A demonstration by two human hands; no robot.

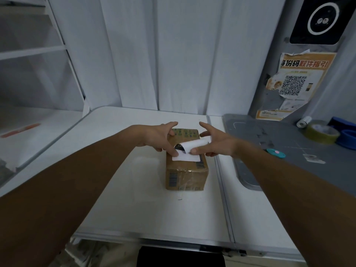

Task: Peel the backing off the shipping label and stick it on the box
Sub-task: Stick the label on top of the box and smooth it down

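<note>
Both hands (159, 137) (213, 145) pinch the label (189, 151) atop the box (185, 172).

Printed face of the shipping label (189, 151) mostly curled under, text too small to read. Box (186, 170) top partly covered by left hand (154, 137) and right hand (217, 144); near-side barcode blurred. Blue tape dispenser (347, 138) cut off at the right edge. Poster (296, 83) small print unreadable, lower part torn.

Two hands, left hand (156, 136) and right hand (217, 144), are showing. One box (185, 170) and one label (189, 151) are lying centrally. Two tape rolls, olive roll (320, 132) and blue roll (347, 138), are sitting aside.
</note>
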